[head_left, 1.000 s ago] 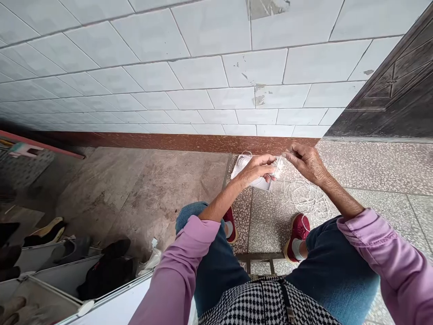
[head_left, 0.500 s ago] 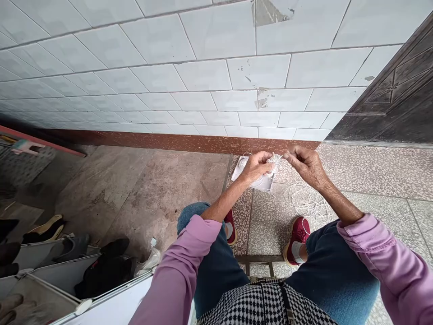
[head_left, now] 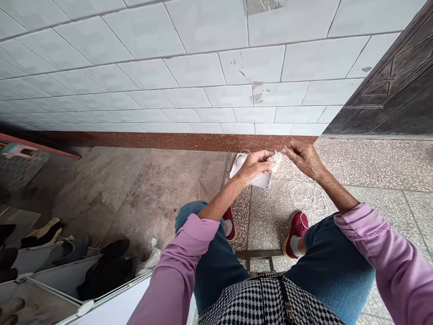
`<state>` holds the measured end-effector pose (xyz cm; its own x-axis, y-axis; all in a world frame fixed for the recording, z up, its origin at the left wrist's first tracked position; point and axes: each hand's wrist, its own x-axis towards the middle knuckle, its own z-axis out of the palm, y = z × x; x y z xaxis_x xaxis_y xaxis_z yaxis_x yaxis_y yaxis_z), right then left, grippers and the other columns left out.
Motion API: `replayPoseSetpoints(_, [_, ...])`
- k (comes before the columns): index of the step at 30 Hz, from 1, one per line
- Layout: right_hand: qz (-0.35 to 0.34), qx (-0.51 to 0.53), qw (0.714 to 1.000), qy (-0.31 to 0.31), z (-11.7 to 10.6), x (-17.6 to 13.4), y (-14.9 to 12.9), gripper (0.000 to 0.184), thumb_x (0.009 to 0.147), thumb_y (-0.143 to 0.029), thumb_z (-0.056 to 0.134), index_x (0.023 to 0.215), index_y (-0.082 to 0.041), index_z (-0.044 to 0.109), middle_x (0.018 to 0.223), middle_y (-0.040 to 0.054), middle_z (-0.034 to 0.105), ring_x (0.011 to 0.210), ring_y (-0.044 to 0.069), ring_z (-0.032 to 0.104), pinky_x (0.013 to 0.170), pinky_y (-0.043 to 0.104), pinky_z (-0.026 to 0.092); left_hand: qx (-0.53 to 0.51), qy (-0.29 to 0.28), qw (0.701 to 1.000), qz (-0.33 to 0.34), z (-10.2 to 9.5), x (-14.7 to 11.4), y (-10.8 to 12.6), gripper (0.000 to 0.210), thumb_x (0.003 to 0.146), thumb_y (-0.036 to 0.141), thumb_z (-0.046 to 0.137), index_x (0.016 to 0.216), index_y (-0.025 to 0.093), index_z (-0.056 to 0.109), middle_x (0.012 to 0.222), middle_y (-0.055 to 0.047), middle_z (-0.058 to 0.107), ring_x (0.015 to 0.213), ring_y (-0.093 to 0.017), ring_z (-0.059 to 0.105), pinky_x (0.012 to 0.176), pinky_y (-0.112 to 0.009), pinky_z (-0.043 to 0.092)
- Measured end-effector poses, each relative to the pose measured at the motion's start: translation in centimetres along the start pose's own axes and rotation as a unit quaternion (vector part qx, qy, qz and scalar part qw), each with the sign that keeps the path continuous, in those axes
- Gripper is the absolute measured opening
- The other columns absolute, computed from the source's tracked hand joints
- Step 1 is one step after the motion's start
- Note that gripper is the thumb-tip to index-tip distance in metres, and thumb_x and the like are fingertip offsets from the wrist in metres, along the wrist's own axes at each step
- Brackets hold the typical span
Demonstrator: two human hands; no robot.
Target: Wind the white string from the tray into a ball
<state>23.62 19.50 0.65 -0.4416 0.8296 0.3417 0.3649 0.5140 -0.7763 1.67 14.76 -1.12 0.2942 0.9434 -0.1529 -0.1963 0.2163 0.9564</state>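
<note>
My left hand [head_left: 254,166] is closed around a small bundle of white cord [head_left: 275,161], with thumb and fingers on its left side. Just right of the bundle, my right hand [head_left: 303,158] pinches at its edge; fine cord seems to be between thumb and forefinger, though it is too small to see clearly. Below and behind my left hand lies a shallow white box [head_left: 262,181], partly hidden, with more cord in it. A loose heap of white cord [head_left: 306,195] spreads over the speckled floor under my right forearm.
A tiled wall [head_left: 189,72] rises ahead, with a dark carved door [head_left: 395,90] at the right. My red shoes [head_left: 297,228] stand either side of a low metal bar. A rack holding several shoes [head_left: 104,271] is at lower left.
My right hand has come slightly closer to the bundle. The bundle in my left hand shows more of its strands, and the whole view has shifted a little.
</note>
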Motion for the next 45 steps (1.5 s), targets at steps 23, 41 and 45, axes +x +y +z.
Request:
replayPoseSetpoints(23, [0.042, 0.073, 0.996, 0.018, 1.3, 0.0, -0.1, 0.049, 0.105, -0.063, 0.063, 0.076, -0.024, 0.053, 0.064, -0.0031, 0.043, 0.061, 0.014, 0.037, 0.059, 0.033, 0.033, -0.046, -0.021, 0.998, 0.022, 0.0, -0.2, 0.0, 0.054, 0.064, 0.038, 0.099, 0.108, 0.015, 0.078, 0.098, -0.007, 0.076, 0.087, -0.014, 0.066, 0.08, -0.029, 0.05])
replayPoseSetpoints(41, [0.025, 0.004, 0.992, -0.127, 4.8, -1.1, -0.2, 0.028, 0.104, -0.036, 0.054, 0.081, -0.022, 0.059, 0.066, 0.002, 0.061, 0.061, 0.016, 0.053, 0.063, 0.032, 0.037, -0.043, 0.115, 0.989, 0.08, -0.8, 0.6, -0.2, 0.047, 0.067, 0.033, 0.092, 0.101, 0.021, 0.063, 0.094, -0.001, 0.071, 0.083, -0.013, 0.065, 0.08, -0.03, 0.054])
replayPoseSetpoints(45, [-0.003, 0.001, 0.986, -0.165, 4.2, -1.8, -1.9, 0.028, 0.105, -0.034, 0.054, 0.08, -0.023, 0.057, 0.064, -0.0001, 0.056, 0.058, 0.015, 0.048, 0.062, 0.032, 0.035, 0.0, 0.17, 0.98, 0.1, -1.4, 1.1, -0.2, 0.046, 0.065, 0.025, 0.09, 0.101, 0.02, 0.061, 0.097, -0.002, 0.073, 0.088, -0.015, 0.067, 0.083, -0.029, 0.054])
